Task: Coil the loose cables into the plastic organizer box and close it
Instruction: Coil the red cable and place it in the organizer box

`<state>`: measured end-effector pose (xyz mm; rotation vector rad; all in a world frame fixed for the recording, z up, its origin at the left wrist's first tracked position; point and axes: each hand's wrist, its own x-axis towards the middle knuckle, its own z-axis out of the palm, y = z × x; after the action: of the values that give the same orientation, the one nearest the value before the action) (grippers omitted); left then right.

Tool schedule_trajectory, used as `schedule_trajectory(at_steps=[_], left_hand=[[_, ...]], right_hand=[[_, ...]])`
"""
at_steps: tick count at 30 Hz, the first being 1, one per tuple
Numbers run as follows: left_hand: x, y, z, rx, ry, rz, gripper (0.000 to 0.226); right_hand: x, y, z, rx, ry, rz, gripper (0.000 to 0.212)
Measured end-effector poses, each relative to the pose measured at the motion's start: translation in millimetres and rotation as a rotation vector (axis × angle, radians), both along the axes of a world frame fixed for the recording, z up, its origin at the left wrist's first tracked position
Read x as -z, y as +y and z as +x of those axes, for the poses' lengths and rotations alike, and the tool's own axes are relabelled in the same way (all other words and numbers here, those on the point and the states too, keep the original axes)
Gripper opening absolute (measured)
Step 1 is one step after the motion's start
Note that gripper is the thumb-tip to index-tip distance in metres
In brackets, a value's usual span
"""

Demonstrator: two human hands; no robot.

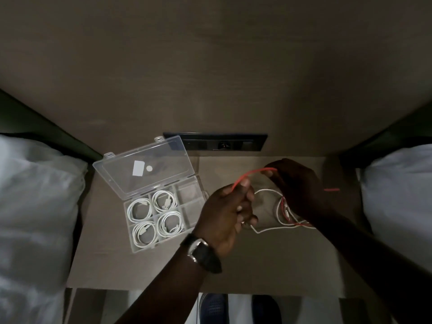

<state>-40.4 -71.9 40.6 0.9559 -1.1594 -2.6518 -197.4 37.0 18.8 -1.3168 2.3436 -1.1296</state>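
Observation:
A clear plastic organizer box (pixel 190 202) lies open on the small table, its lid (pixel 145 169) tilted back. Several of its compartments hold coiled white cables (pixel 139 210); the two at the right look empty. A red cable (pixel 251 173) stretches between my hands. My left hand (pixel 230 211) pinches it just right of the box. My right hand (pixel 297 183) holds the cable's other part farther right. Under my right hand a loose white cable (pixel 266 229) lies tangled with more of the red one on the table.
The brown table (pixel 257 260) stands between two beds with white bedding (pixel 35 206) on the left and white bedding (pixel 402 190) on the right. A black socket panel (pixel 233 142) sits in the wall behind the box. Shoes (pixel 212 307) show below the table's front edge.

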Motion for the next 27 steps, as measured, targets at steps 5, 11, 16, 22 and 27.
schedule_trajectory(at_steps=[5,11,16,22,27], left_hand=[[-45,-25,-8,-0.174,0.394,0.573,0.020],[-39,-14,-20,-0.334,0.337,0.268,0.023],[-21,13,-10,0.059,0.043,-0.693,0.025],[-41,52,-1,0.053,0.163,0.088,0.032],[-66,34,-2,-0.226,0.447,0.539,0.044]], right_hand=[[10,21,17,-0.022,-0.008,0.204,0.033],[-23,58,47,-0.407,0.243,0.433,0.025],[-80,63,29,-0.426,0.280,0.204,0.013],[-90,23,-21,-0.294,-0.036,0.000,0.027],[-50,32,-7,-0.253,-0.068,0.116,0.027]])
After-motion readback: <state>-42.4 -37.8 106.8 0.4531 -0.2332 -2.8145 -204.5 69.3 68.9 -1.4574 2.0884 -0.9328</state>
